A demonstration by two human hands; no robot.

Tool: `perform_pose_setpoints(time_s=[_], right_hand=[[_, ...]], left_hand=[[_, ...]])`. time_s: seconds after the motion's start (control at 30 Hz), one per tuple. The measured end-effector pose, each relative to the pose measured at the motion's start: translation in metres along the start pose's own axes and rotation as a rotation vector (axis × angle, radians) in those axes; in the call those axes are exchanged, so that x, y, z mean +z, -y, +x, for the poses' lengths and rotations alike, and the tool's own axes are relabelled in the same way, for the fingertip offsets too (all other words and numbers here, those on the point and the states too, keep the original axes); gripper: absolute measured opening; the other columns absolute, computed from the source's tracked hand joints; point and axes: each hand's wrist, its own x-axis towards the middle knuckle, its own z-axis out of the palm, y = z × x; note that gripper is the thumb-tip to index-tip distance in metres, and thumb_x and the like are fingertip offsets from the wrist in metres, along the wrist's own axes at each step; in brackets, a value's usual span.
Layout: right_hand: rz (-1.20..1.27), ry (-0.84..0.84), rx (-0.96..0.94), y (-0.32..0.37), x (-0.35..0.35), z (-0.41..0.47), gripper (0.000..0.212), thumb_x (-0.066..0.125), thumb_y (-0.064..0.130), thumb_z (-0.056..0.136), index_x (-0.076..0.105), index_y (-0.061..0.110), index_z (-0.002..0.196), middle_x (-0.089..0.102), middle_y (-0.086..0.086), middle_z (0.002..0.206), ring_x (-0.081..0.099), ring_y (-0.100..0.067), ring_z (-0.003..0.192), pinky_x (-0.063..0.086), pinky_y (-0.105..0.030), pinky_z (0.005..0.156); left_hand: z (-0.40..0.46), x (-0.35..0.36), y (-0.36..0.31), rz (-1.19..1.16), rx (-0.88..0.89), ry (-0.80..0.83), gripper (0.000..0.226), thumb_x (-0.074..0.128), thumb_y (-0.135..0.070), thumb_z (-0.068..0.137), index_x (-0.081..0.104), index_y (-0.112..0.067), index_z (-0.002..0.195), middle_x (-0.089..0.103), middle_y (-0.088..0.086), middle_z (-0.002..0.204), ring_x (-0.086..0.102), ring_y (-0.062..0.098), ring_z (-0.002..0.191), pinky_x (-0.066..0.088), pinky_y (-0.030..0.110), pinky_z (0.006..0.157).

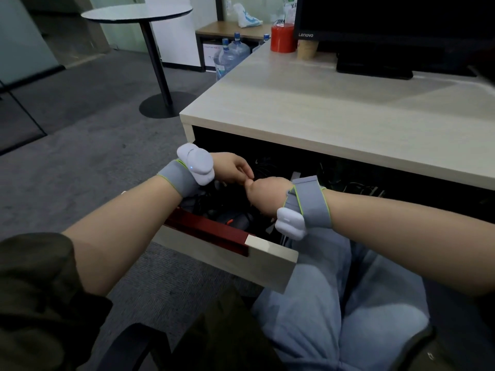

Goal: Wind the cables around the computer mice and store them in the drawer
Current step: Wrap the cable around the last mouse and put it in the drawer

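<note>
The dark computer mice [235, 219] lie in a tangle of black cables [263, 170] inside the open pale-wood drawer with a dark red inner lip [230, 253], pulled out beneath the light wooden desk [321, 113]; one dark mouse with an orange mark shows near the drawer's front, though the heap is too dim to count or to tell which cables are wound; the drawer stands open toward the person's lap, presumably so both hands can work over it and drop each mouse straight in.

The left hand [233, 167] and the right hand [265, 195] meet just above the drawer's contents, fingertips touching or nearly so; the left hand's fingers are curled downward toward the meeting point, and the right is bunched into a loose fist with its back to the camera; they look placed to pinch something thin between them, probably a cable, but what either holds is hidden, so I cannot tell the grip of either.

Each wrist carries a grey band with a white tracker [197, 164]; outward, a black Lenovo monitor [388, 30], a red cylindrical tin [282, 38] and a brown paper cup [307, 49] sit at the desk's far end; beyond stand a round grey pedestal table [136, 13] and blue-capped water bottles [233, 53] on grey carpet.
</note>
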Motion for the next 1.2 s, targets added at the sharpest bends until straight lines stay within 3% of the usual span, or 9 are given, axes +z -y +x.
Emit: perform_pose_setpoints(time_s=[0.1,0.17,0.23,0.3,0.43,0.6,0.73,0.9,1.2], right_hand=[[0.222,0.151,-0.002,-0.011,-0.011,-0.001,0.034,0.035,0.003,0.096,0.043,-0.004,0.129,0.053,-0.018,0.132,0.053,-0.03,0.119,0.045,-0.027,0.086],[0.276,0.265,-0.051,-0.018,-0.014,0.001,0.033,0.043,0.006,0.095,0.05,-0.003,0.125,0.058,-0.017,0.122,0.057,-0.027,0.103,0.042,-0.012,0.06],[0.33,0.35,-0.05,-0.025,-0.02,0.003,0.031,0.047,0.006,0.092,0.057,0.0,0.121,0.061,-0.012,0.095,0.054,-0.022,0.077,0.036,-0.013,0.045],[0.407,0.352,-0.077,-0.03,-0.025,0.005,0.027,0.047,0.004,0.09,0.061,0.002,0.113,0.063,-0.006,0.084,0.052,-0.014,0.062,0.04,-0.014,0.052],[0.614,0.281,-0.163,-0.029,-0.042,-0.005,0.026,0.043,0.024,0.097,0.063,0.009,0.1,0.07,-0.003,0.087,0.063,-0.011,0.067,0.045,-0.02,0.065],[0.544,0.49,-0.283,-0.008,-0.068,-0.044,0.039,0.057,0.062,0.077,0.066,0.027,0.093,0.071,0.011,0.082,0.068,-0.007,0.078,0.046,-0.02,0.069],[0.317,0.189,-0.279,0.003,-0.052,-0.062,0.043,0.076,0.041,0.07,0.06,0.015,0.1,0.07,-0.004,0.093,0.058,-0.017,0.078,0.04,-0.024,0.061],[0.249,0.032,-0.127,-0.005,-0.033,-0.062,0.053,0.072,0.052,0.066,0.046,0.022,0.102,0.065,0.002,0.096,0.059,-0.018,0.082,0.046,-0.034,0.069],[0.126,-0.38,0.086,-0.047,-0.008,-0.041,0.076,0.06,0.054,0.075,0.031,0.024,0.139,0.044,-0.001,0.14,0.04,-0.024,0.127,0.033,-0.042,0.101]], left_hand=[[-0.004,-0.002,0.006,-0.293,-0.001,-0.099,0.016,0.045,0.001,0.093,0.053,-0.009,0.103,0.059,0.001,0.084,0.059,0.0,0.068,0.043,0.012,0.065],[-0.012,-0.007,0.009,-0.323,0.004,-0.083,0.017,0.045,0.0,0.094,0.055,-0.013,0.091,0.061,-0.001,0.084,0.063,-0.004,0.06,0.047,0.011,0.065],[-0.019,-0.013,0.01,-0.278,-0.013,-0.037,0.017,0.05,-0.004,0.093,0.055,-0.018,0.086,0.063,-0.002,0.083,0.063,-0.005,0.055,0.05,0.01,0.061],[-0.03,-0.019,0.009,-0.186,-0.032,-0.007,0.011,0.055,-0.009,0.091,0.058,-0.019,0.089,0.063,-0.004,0.079,0.061,-0.004,0.056,0.049,0.01,0.06],[-0.06,-0.031,0.004,-0.15,-0.042,0.169,0.007,0.06,-0.017,0.089,0.062,-0.024,0.089,0.068,-0.01,0.078,0.063,0.003,0.074,0.049,0.018,0.074],[-0.093,-0.032,-0.004,0.048,-0.115,0.346,0.009,0.063,-0.028,0.085,0.063,-0.029,0.094,0.071,-0.016,0.083,0.062,0.002,0.087,0.045,0.022,0.083],[-0.099,-0.018,-0.001,0.077,-0.088,0.359,0.007,0.067,-0.028,0.082,0.064,-0.03,0.088,0.068,-0.016,0.078,0.062,0.0,0.078,0.046,0.024,0.084],[-0.1,-0.01,0.008,0.161,-0.001,0.287,0.011,0.072,-0.027,0.079,0.064,-0.03,0.086,0.07,-0.013,0.08,0.066,0.002,0.073,0.053,0.017,0.069],[-0.067,-0.005,0.022,0.333,0.279,-0.317,0.023,0.064,-0.028,0.086,0.066,-0.027,0.108,0.065,-0.008,0.108,0.058,0.005,0.095,0.042,0.009,0.08]])
